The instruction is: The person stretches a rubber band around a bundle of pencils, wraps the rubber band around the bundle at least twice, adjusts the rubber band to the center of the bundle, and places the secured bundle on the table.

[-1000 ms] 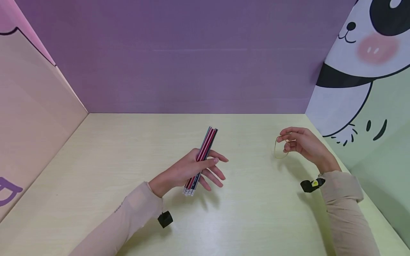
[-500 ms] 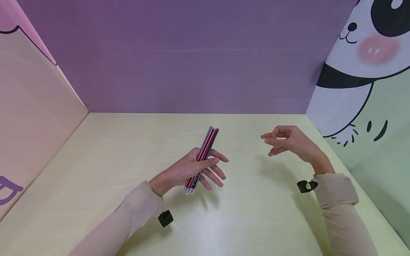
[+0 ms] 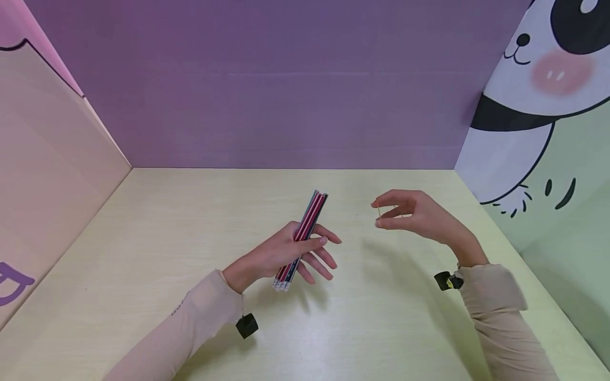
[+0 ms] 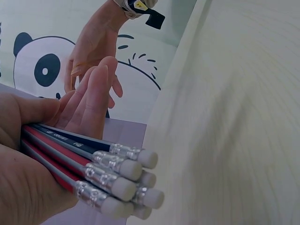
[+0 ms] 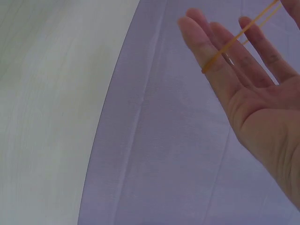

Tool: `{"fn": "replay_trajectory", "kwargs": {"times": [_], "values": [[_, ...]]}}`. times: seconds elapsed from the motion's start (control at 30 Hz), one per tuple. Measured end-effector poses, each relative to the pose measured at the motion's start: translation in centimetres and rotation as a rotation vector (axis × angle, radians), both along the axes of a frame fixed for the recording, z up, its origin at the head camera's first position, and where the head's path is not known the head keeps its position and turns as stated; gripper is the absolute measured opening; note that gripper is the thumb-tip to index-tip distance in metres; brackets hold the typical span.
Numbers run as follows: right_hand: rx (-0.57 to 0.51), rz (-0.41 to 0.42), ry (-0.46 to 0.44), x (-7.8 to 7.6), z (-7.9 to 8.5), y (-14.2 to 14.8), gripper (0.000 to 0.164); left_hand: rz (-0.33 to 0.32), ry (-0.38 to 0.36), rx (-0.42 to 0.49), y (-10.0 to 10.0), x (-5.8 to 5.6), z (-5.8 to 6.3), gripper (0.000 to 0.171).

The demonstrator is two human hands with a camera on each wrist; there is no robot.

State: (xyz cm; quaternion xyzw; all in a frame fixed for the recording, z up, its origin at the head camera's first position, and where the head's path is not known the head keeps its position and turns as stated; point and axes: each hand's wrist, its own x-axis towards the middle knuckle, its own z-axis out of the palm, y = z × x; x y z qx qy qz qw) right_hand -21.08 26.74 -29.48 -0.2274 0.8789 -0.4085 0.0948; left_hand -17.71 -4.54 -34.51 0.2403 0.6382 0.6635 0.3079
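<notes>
My left hand (image 3: 267,253) holds a bundle of pencils (image 3: 308,217), thumb laid across them and the other fingers spread out. The pencils are red and dark blue with silver stripes. White eraser ends (image 4: 123,188) face the camera in the left wrist view. Off to the right, my right hand (image 3: 421,216) is raised above the table with thumb and fingers apart. A thin orange rubber band (image 5: 230,44) is looped round them and stretched across the gap. Some distance separates the band from the pencils.
A pale wood-look table (image 3: 190,211) lies below both hands. A purple wall (image 3: 295,84) closes off the back, a pink panel (image 3: 43,159) the left, and a green panel with a panda picture (image 3: 538,100) the right.
My right hand has moved left toward the pencils, and its thumb and fingers have spread the rubber band, which hung loose from the fingertips before. The left hand has stayed nearly still.
</notes>
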Motion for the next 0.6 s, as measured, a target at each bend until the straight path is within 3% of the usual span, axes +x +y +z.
{"fn": "replay_trajectory", "kwargs": {"times": [0.37, 0.6], "values": [[-0.025, 0.014, 0.009, 0.5, -0.2, -1.3, 0.056, -0.008, 0.021, -0.071, 0.2, 0.0, -0.1, 0.027], [-0.097, 0.049, 0.046, 2.0, 0.1, -3.2, 0.053, 0.000, 0.068, -0.176, 0.2, 0.2, -0.4, 0.025]]}}
